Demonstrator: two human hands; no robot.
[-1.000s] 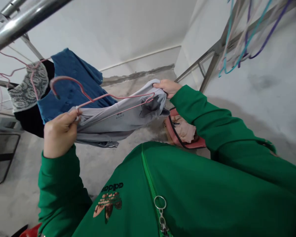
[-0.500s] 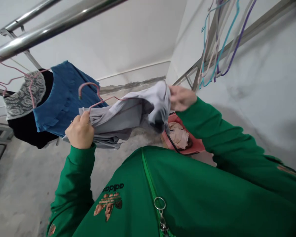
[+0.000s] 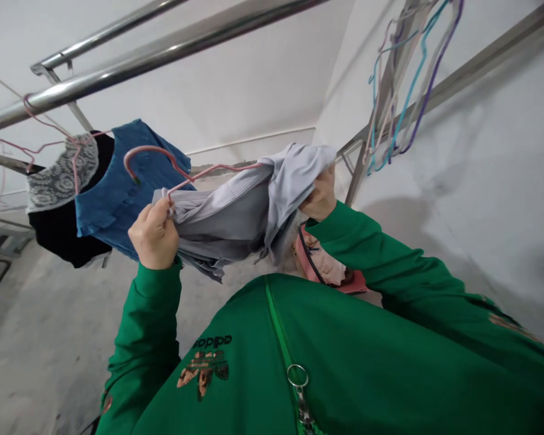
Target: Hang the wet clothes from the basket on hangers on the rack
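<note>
A pale grey garment is draped over a pink wire hanger in front of my chest. My left hand is closed round the hanger's neck and the cloth bunched there. At the other end, my right hand grips a fold of the grey garment, fingers wrapped in the fabric. Both arms wear green sleeves.
Steel rails run overhead. A blue garment and a black one with a lace collar hang at the left on pink hangers. Several empty coloured hangers dangle from a rack at the right. A red basin of clothes sits on the floor.
The hanger's right end has gone under the grey cloth. My right hand shifted from the top edge to gripping a fold lower down. The view tilted upward.
</note>
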